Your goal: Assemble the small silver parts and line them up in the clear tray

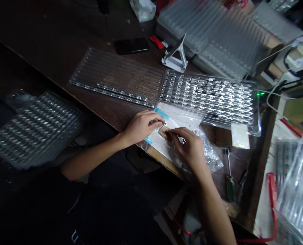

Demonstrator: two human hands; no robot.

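My left hand (142, 126) is closed, thumb and forefinger pinched around a small metal connector (164, 123) over a white work sheet (156, 135) with blue ends. My right hand (191, 146) is closed too, its fingertips pressed together beside a small orange-brown piece (163, 131). Whatever those fingertips hold is too small to make out. Beyond my hands, a clear tray (115, 69) has connectors along its near rows. To its right, another clear tray (255, 115) is filled with rows of similar metal connectors. A plastic bag of small shiny parts (212, 153) lies beside my right hand.
A phone (132, 46) and a white folding stand (175, 58) are behind the trays. Stacked clear trays (205, 30) stand at the back right, with filled trays (36, 129) lower left. A green-handled screwdriver (228, 177) lies right of my right forearm. Cables run along the right.
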